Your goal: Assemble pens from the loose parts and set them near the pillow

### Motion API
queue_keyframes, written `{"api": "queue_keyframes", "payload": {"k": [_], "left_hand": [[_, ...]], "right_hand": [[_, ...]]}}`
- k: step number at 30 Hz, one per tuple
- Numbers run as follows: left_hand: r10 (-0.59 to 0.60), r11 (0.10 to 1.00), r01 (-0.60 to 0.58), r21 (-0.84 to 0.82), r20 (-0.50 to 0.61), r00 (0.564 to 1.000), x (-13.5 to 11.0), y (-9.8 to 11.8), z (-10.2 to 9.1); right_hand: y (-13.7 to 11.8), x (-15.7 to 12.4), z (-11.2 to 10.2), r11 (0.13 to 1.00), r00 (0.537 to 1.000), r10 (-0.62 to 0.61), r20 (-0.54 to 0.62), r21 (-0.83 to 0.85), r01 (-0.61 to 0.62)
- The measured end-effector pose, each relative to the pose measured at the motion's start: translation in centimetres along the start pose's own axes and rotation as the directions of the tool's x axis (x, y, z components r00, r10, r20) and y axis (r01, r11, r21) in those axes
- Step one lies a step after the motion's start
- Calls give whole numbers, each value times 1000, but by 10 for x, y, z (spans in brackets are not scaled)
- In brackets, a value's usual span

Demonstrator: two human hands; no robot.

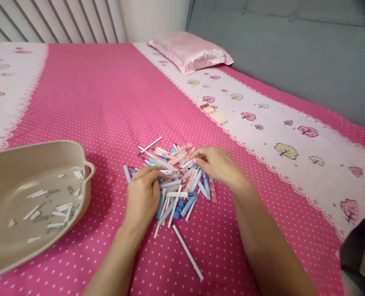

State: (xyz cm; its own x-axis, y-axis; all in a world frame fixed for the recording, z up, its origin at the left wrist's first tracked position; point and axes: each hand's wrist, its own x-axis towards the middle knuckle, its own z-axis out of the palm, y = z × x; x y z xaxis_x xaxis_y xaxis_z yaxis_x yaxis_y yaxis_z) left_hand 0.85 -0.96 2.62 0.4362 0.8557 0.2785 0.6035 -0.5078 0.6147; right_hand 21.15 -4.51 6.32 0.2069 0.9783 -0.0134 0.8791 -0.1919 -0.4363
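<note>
A loose heap of pen parts (pixel 173 184) lies on the bedspread. It mixes pastel barrels, thin white pen refills with dark tips, and small blue pieces. My right hand (pixel 215 164) is at the heap's right side, thumb and forefinger closed on a white pen refill (pixel 186 166) whose dark tip points left. On the left side, my left hand (pixel 145 191) bends over the heap with its fingers curled in; what they hold, if anything, is hidden. One white refill (pixel 188 252) lies apart, nearer to me.
A beige plastic basin (pixel 86 176) at the left contains small white pieces and metal springs. Farther right, a bundle of pale sticks with brown ends (pixel 215 114) rests on the pink bedspread (pixel 108 102). A pink pillow (pixel 190 51) lies at the back by a grey padded panel (pixel 287 49).
</note>
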Motion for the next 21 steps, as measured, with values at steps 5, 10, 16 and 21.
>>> {"api": "queue_keyframes", "payload": {"k": [5,10,16,21], "left_hand": [[-177,973,171,-154,-27,984,-1,-1,-2],[-195,968,193,-157,2,981,-3,0,-1],[-78,997,74,-34,-136,988,0,2,-2],[97,990,-88,110,-80,992,0,0,6]], "right_hand": [[1,1,2,1000,998,14,62,9,-14],[2,0,4,997,994,68,87,17,-70],[1,4,7,993,999,0,-53,117,7],[-1,14,29,962,945,-255,-205,45,270]]}}
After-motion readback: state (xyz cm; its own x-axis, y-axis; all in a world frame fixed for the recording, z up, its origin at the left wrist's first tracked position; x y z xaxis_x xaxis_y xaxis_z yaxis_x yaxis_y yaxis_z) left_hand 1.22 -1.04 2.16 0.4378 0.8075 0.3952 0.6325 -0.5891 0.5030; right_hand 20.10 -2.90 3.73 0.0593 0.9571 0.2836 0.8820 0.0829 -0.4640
